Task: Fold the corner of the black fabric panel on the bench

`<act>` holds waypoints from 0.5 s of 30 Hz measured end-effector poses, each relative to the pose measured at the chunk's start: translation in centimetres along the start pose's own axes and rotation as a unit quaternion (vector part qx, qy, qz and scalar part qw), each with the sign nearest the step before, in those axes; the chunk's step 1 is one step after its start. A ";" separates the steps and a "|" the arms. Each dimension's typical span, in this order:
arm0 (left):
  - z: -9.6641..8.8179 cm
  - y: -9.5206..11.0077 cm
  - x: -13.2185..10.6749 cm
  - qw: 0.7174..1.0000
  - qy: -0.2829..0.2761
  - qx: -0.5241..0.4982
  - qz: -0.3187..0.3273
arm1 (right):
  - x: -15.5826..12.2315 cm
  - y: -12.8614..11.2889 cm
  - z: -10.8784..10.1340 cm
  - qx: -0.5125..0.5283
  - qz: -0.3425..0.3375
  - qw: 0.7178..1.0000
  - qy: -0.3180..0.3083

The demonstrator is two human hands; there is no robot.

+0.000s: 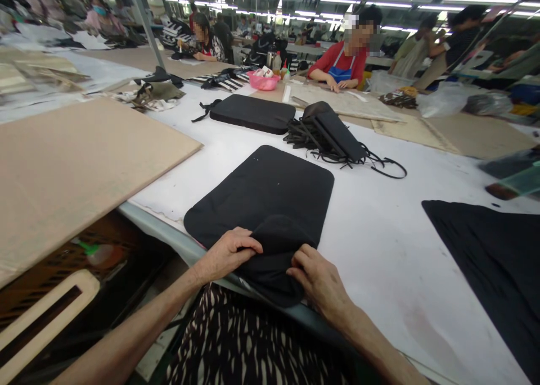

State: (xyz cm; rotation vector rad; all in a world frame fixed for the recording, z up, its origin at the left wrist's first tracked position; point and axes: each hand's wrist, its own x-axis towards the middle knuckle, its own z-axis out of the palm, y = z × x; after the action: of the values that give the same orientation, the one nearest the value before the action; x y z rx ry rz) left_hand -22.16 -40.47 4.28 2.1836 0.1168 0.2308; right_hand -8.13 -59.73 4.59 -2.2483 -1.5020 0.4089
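A black fabric panel (270, 188) with rounded corners lies flat on the white table in front of me. On its near end sits a smaller piece of black fabric (280, 236), partly folded, its lower part hanging over the table edge. My left hand (230, 253) pinches the left side of this smaller piece between thumb and fingers. Its right side is pinched by my right hand (318, 272), fingers curled. Both hands are close together near the table's front edge. The fingertips partly hide the folds they grip.
Beyond the panel lie a stack of black panels (253, 112) and a heap of black straps (324, 135). A brown board (84, 166) covers the left; black cloth (498, 261) lies at right. Across the table, a person in red (346, 64) works near a pink basket (264, 81).
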 end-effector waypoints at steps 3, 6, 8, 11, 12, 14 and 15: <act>0.0 0.0 0.0 1.000 -0.005 0.001 0.000 | 0.0 0.1 0.4 -0.018 -0.012 1.000 0.021; 0.0 0.1 -0.1 1.000 -0.013 0.013 0.005 | 0.0 0.2 0.9 -0.050 -0.029 0.998 0.035; -0.1 0.2 -0.1 1.000 -0.011 0.025 0.007 | 0.1 0.3 1.0 -0.068 -0.038 0.996 0.046; -0.3 0.6 -0.2 0.999 -0.010 0.042 0.007 | 0.3 0.2 0.9 -0.088 -0.039 0.994 0.056; -0.4 0.7 -0.2 0.999 -0.014 0.043 0.007 | 0.4 0.1 0.7 -0.090 -0.038 0.994 0.053; -0.5 0.7 -0.2 0.999 -0.026 0.043 0.006 | 0.7 0.1 0.4 -0.091 -0.041 0.994 0.041; -0.5 0.6 -0.2 0.999 -0.030 0.045 0.002 | 0.9 0.0 0.2 -0.089 -0.044 0.994 0.035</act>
State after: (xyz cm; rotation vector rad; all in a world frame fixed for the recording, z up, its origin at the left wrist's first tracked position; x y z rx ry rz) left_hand -22.47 -40.48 5.03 2.2774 0.0895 0.1652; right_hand -7.85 -58.90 4.41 -2.2936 -1.6519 0.1736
